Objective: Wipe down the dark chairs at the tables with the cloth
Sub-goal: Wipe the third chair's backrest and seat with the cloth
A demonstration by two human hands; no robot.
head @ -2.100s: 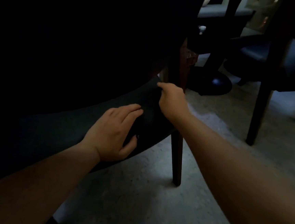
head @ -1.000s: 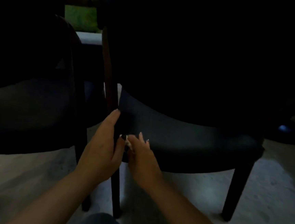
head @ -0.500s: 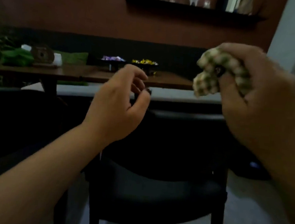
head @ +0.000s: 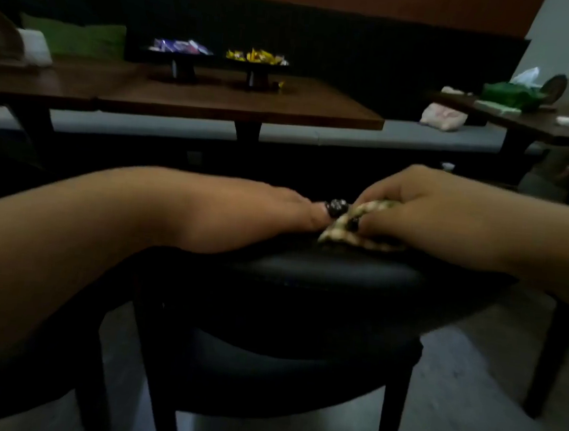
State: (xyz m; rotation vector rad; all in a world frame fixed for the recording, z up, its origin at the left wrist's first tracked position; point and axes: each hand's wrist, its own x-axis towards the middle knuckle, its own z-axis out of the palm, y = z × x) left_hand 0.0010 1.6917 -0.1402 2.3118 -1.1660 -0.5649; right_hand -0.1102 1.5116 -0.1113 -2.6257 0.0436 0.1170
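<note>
Both hands have dropped onto the chair [head: 322, 273] top. The right hand [head: 424, 210] pinches the cloth [head: 354, 228] to wipe; the left hand [head: 259, 213] lies flat, steadying.

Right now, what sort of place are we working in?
Probably a cafe or restaurant dining area: wooden tables along a cushioned wall bench, stands of wrapped sweets, and dark chairs.
</note>
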